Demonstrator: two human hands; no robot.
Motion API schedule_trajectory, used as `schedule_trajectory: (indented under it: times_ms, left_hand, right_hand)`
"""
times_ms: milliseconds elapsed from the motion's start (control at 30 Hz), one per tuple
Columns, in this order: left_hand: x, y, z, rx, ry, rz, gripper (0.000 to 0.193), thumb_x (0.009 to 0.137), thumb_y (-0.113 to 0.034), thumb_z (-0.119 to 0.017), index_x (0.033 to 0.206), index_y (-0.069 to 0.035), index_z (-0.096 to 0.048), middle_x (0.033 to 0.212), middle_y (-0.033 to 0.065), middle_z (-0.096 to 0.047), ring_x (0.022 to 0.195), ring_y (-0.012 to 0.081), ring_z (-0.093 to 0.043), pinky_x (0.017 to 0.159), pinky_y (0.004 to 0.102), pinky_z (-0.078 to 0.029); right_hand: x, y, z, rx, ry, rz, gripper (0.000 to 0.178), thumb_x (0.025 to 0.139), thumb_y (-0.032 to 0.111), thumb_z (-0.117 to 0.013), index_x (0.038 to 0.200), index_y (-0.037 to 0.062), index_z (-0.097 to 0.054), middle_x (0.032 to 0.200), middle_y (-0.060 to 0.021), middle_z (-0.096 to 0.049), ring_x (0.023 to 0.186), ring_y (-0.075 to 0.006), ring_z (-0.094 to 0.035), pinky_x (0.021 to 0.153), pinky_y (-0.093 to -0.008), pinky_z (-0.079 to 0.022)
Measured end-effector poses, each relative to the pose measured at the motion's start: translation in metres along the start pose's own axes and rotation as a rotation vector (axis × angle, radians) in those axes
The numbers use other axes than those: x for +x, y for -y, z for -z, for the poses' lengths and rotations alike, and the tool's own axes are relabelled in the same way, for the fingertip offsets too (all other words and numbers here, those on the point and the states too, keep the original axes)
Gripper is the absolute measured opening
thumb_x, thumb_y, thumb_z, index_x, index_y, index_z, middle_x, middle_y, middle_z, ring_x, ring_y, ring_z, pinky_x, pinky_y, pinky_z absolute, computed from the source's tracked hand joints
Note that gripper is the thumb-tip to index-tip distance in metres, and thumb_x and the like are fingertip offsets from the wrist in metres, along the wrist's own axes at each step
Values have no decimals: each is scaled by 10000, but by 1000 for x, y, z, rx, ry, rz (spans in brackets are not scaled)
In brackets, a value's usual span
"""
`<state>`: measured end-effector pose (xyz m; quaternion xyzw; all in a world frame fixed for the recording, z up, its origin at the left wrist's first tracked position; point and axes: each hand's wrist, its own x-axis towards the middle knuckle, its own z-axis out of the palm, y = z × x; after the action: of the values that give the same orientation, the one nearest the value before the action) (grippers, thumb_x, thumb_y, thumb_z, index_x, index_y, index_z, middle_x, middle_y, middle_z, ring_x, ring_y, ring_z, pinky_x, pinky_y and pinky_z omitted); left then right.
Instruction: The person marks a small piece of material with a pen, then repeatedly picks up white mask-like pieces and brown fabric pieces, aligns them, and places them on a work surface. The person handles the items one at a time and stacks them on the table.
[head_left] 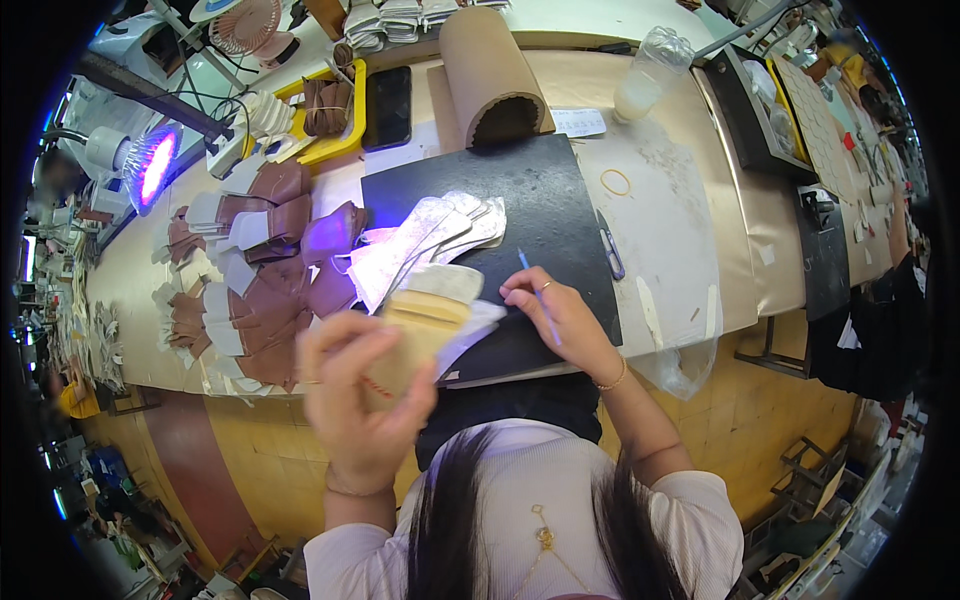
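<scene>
Pinching a yellowish slotted piece (pixel 430 308) between thumb and fingers, the left hand (pixel 352 400) holds it above the near edge of the black board (pixel 560 200). The grip is closed on the piece's near part; the rest reaches out past the fingertips, away from the body and a little toward the right, with the slots in the exposed stretch. A whitish end shows beyond the slots, and a pale flap sticks out along the right side; the left hand is blurred, so whether these are one layered item or several together is hard to say.

The right hand (pixel 568 318) is closed around a slim blue pen-like tool (pixel 552 328), thumb and forefinger gripping it along its length, its upper end pointing away from the body. This hand is over the board, just right of the held piece and apart from it.

Beyond the held piece, a fanned pile of pale pieces (pixel 425 235) lies on the board, lit brightly at its left side. Stacks of brown pieces (pixel 265 310) spread over the table to the left, near a glowing lamp (pixel 152 170). Small snips (pixel 611 252) rest by the board's right edge.
</scene>
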<state>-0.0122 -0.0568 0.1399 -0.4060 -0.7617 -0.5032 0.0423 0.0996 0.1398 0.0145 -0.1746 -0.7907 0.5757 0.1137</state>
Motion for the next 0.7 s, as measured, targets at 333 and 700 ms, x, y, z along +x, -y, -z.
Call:
schedule_trajectory:
  times_ms: [333, 700]
  left_hand:
    - [10, 1, 4, -351, -179, 192, 456, 714, -1, -792, 1108, -35, -565, 1143, 131, -487, 1009, 201, -545, 904, 320, -468]
    - [-4, -9, 9, -567, -347, 129, 541, 711, -275, -877, 1099, -119, -534, 1088, 143, -498, 983, 205, -524, 878, 315, -463]
  right_hand:
    - [7, 18, -20, -125, -52, 224, 381, 850, 144, -724, 1201, 115, -579, 1170, -86, -646, 1034, -302, -614, 944, -445, -408]
    - [28, 56, -34, 125, 679, 537, 659, 805, 336, -769, 1354, 112, -483, 1328, -136, -549, 1241, -389, -513, 1031, -502, -379]
